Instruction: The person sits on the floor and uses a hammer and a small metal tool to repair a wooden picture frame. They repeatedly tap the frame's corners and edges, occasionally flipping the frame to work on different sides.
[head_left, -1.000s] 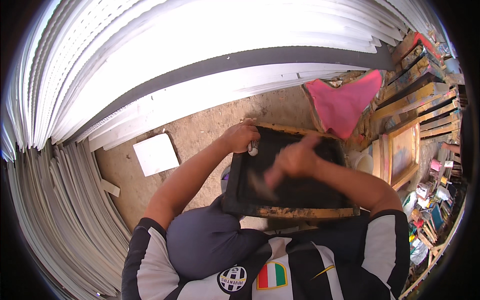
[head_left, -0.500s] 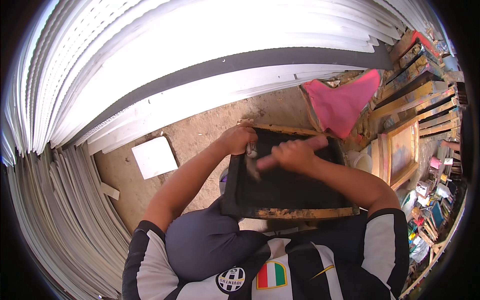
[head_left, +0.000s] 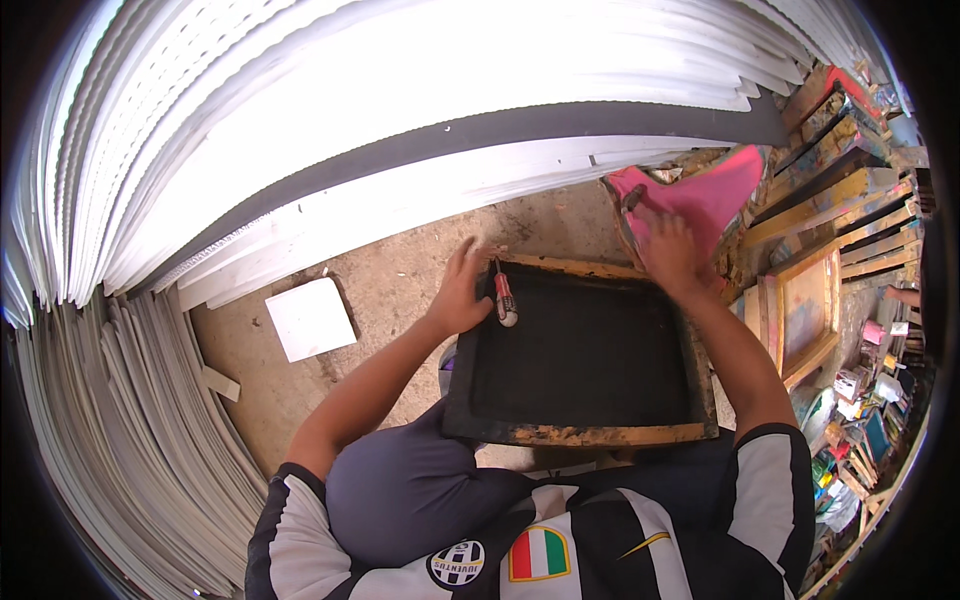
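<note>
Dusty floor [head_left: 385, 262] — screwdriver [head_left: 505, 300] over corner of shallow black frame [head_left: 600, 435]; left hand [head_left: 463, 298] spread, right hand [head_left: 668, 255] — grip unclear

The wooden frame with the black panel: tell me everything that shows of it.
The wooden frame is roughly rectangular, its edges bowed by the lens, around a matte black panel. Its near and far rails show yellowish-brown wood blotched with black; the left rail looks black. It lies before the striped shirt. A red-handled tool is at its far left corner, beside the left hand; whether that hand touches the frame is unclear.
</note>
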